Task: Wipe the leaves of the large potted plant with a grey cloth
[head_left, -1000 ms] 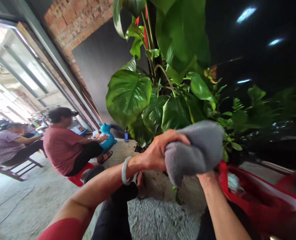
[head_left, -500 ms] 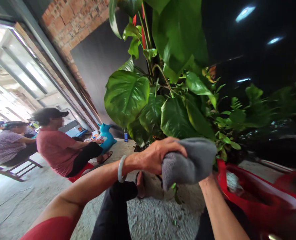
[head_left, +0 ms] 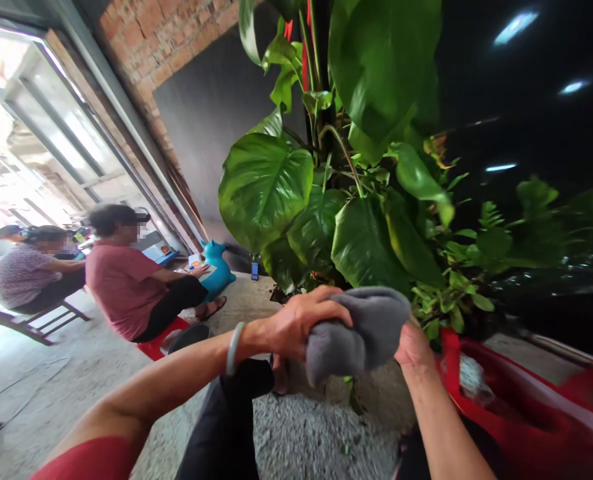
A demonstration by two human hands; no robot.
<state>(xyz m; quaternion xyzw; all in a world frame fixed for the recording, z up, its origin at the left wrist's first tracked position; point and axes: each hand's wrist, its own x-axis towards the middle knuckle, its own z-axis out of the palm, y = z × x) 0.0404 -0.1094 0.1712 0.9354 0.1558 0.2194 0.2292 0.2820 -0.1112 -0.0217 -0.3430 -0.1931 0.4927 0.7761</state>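
A soft grey fleecy item (head_left: 359,337) is held up in front of me above the floor. It looks like a folded cloth or a plush slipper; I cannot tell which. My left hand (head_left: 309,323), with a pale bangle (head_left: 234,348) on the wrist, wraps its fingers over the item's left end. At the right end, my right hand (head_left: 416,343) grips the edge, and most of its fingers are hidden behind the grey fabric.
A large leafy plant (head_left: 271,190) rises just beyond my hands. To the right stands a red bag (head_left: 516,400) with a crumpled plastic bundle inside. A seated person (head_left: 121,280) and a blue animal-shaped toy (head_left: 217,270) are at the left, near a phone (head_left: 255,271).
The grey item has shifted slightly left and tilted in my hands. My right hand now shows more at its right edge. The whole view has swung a little left.
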